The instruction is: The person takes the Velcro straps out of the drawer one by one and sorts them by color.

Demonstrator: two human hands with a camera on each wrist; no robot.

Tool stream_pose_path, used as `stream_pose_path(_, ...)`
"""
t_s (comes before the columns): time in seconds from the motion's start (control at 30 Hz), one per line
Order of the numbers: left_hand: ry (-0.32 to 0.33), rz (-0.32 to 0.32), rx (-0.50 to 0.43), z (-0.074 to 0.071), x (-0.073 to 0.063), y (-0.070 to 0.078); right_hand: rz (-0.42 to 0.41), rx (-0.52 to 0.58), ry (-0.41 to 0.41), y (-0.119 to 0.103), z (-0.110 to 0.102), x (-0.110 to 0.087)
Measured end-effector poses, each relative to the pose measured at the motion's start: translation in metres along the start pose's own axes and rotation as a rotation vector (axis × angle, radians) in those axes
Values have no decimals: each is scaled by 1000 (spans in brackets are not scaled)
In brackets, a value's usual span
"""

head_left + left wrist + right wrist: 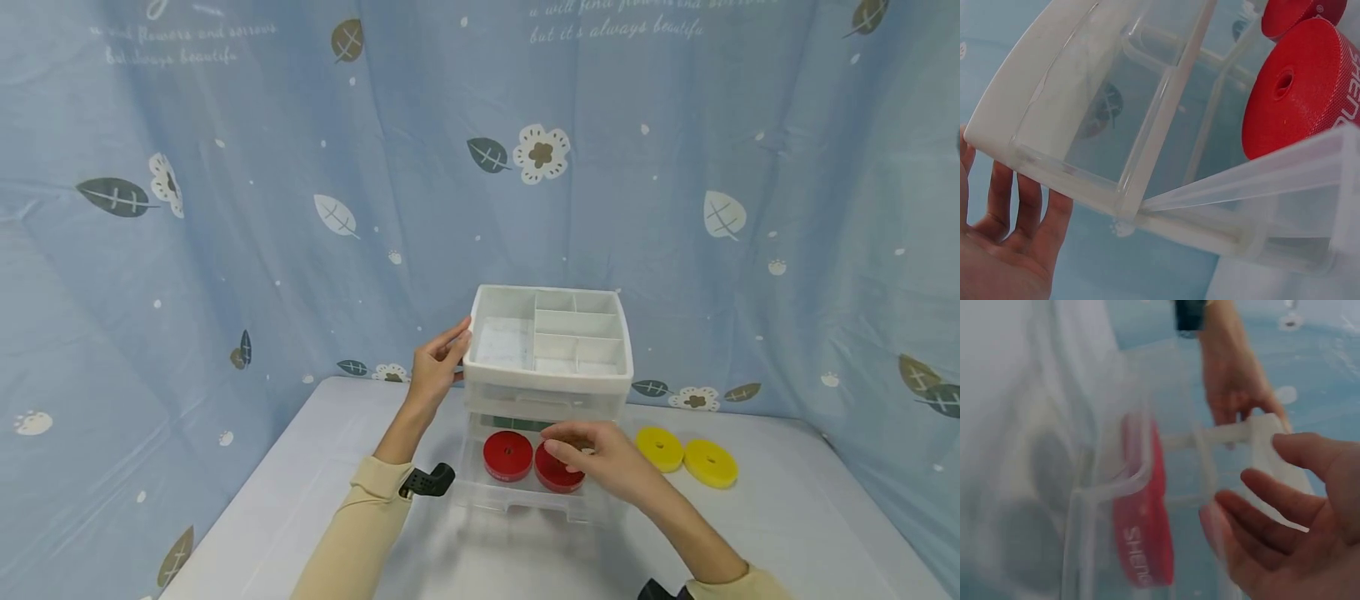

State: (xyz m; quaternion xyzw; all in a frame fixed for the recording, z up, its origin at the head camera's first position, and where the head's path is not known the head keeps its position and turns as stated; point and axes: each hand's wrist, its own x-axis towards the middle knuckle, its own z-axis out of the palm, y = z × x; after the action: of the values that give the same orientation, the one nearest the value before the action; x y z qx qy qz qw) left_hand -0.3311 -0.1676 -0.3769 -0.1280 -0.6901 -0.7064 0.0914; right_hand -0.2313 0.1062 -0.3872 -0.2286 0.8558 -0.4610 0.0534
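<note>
A small white drawer organizer (pixel 547 382) stands on the table, its clear lower drawer (pixel 487 497) pulled out toward me. Two rolls of red tape lie flat in that drawer, a left roll (pixel 507 456) and a right roll (pixel 557 477). My left hand (pixel 435 367) rests its fingers against the left side of the organizer's white top, as the left wrist view also shows. Over the right red roll hovers my right hand (pixel 603 460), fingers loosely bent and nothing between them; in the right wrist view its fingers (pixel 1266 519) are spread beside the drawer.
Two yellow rolls (pixel 660 450) lie on the white table (pixel 795 517) right of the organizer. Its top tray is divided into several compartments (pixel 577 354). A blue patterned curtain (pixel 420 208) hangs behind the table.
</note>
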Motion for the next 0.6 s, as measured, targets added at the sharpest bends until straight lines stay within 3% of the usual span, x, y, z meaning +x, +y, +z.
stream_pose_path(0.13, 19, 24, 3, 2, 1, -4, -47, -265, 135, 9, 13, 3)
stream_pose_path(0.23, 27, 42, 7, 2, 0, -5, -47, -373, 193, 14, 21, 5)
stream_pose_path(0.6, 32, 49, 18, 2, -2, -3, 15, -545, 245, 19, 35, 7)
